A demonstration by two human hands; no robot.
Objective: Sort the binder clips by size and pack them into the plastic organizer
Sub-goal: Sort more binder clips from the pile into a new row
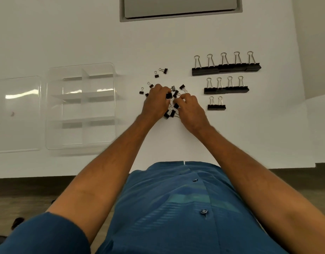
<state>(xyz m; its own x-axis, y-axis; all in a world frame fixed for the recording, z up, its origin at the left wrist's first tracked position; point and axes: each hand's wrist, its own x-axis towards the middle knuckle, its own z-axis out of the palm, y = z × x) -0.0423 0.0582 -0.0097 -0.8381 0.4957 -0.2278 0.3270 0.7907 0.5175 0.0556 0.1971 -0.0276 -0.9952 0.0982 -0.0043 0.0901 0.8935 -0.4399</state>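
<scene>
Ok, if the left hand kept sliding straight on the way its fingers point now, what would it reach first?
The left hand points up and slightly right, into the loose clip pile. It already touches a black clip there. Beyond that, likely the clip at, though depth is hard to judge.

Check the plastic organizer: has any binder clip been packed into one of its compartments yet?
No. Every compartment of the clear plastic organizer shows only bare plastic, while the binder clips all lie on the table to its right.
</scene>
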